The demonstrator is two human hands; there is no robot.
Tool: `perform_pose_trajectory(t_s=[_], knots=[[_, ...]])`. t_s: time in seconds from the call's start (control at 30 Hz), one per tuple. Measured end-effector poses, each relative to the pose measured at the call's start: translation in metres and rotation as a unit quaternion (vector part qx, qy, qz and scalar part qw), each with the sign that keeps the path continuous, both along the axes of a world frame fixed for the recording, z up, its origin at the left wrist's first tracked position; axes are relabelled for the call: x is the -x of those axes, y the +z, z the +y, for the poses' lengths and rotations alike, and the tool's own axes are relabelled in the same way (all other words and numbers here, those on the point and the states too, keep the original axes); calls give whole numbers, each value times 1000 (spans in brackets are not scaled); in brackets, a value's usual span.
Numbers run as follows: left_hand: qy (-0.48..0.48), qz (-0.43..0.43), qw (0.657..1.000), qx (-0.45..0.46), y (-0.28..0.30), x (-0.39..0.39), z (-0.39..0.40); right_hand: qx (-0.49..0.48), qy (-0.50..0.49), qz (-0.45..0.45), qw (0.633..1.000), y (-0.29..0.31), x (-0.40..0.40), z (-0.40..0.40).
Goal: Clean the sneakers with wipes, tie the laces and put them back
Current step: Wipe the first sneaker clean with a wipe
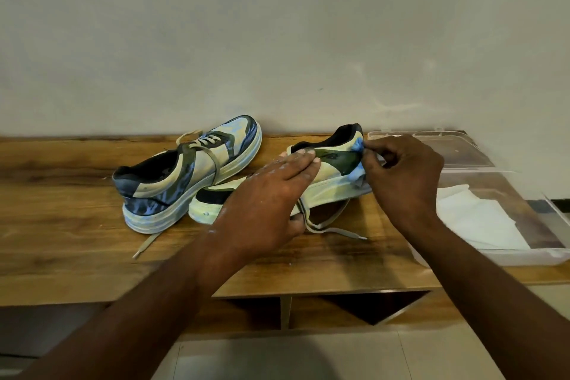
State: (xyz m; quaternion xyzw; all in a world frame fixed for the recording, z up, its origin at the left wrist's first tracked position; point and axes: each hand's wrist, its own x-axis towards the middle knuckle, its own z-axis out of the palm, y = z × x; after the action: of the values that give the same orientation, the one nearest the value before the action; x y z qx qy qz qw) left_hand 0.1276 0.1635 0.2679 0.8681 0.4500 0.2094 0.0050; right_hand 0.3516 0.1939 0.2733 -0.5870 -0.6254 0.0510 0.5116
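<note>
The left hand (271, 194) grips the nearer sneaker (327, 176) across its upper, fingers laid over the side panel and the thumb tucked under the sole edge, so that the shoe is tilted on its side above the wooden tabletop (77, 241). White flecks speckle the back of this hand. At the heel end of that same shoe, the right hand (404, 173) pinches a small blue wipe (357, 160) between curled fingers and thumb and presses it against the heel. A loose lace (336, 230) dangles from the held sneaker and trails onto the wood just below and between the two hands.

To the left of the left hand, the second sneaker (188, 173) stands upright on its sole, toe pointing towards the wall (277, 25), its laces untied and one end lying on the tabletop.

Just right of the right hand lies a clear plastic box (539, 225), holding a folded white cloth or sheet (475, 219); its transparent lid (431, 148) rests behind it, near the wall.
</note>
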Motion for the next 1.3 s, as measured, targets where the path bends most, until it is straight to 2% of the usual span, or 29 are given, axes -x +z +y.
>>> perform_pose_trajectory(t_s=[0.07,0.17,0.27,0.33,0.47,0.53,0.77,1.0,1.1,1.2,1.3], knots=[[-19,4,1000,-2,-1,0,0,1,0,5,1000,-2,2,-2],[-27,5,1000,-2,-1,1,1,-16,51,0,999,-4,19,-12],[-19,2,1000,8,0,1,2,-34,103,-55,993,-9,34,-19],[-14,-4,1000,15,1,2,1,-34,95,-56,993,-8,31,-16],[-14,-17,1000,19,4,4,2,-1,20,9,1000,-1,7,-2],[-14,-18,999,24,5,4,3,1,20,18,1000,-1,8,-4],[-4,-32,998,47,9,4,5,-32,116,-54,991,-12,40,-24],[1,-38,998,45,11,5,7,-4,32,-19,999,-6,14,-15],[3,-45,998,52,11,4,7,1,70,-29,997,-14,34,-24],[-3,-47,997,58,11,5,8,1,131,-88,987,-19,52,-33],[3,-49,997,58,11,5,8,13,107,-91,990,-13,39,-26]])
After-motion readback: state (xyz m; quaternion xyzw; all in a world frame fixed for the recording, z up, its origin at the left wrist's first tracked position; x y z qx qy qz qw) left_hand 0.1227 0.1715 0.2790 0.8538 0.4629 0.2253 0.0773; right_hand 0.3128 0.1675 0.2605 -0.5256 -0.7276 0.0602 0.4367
